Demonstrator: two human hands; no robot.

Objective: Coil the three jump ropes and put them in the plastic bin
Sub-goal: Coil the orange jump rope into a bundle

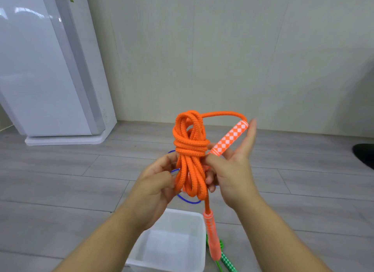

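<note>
An orange jump rope is bundled into a coil with turns wrapped round its middle, held up at chest height. My left hand grips the lower part of the coil from the left. My right hand holds one orange-and-white checked handle between thumb and palm, fingers stretched upward. The other orange handle dangles below the coil. Under my hands stands the translucent plastic bin. A blue rope lies on the floor behind the bin. A green rope with a checked handle lies right of the bin.
A white appliance stands at the left against the wall. Grey wood-look floor stretches all around. A dark object lies at the right edge.
</note>
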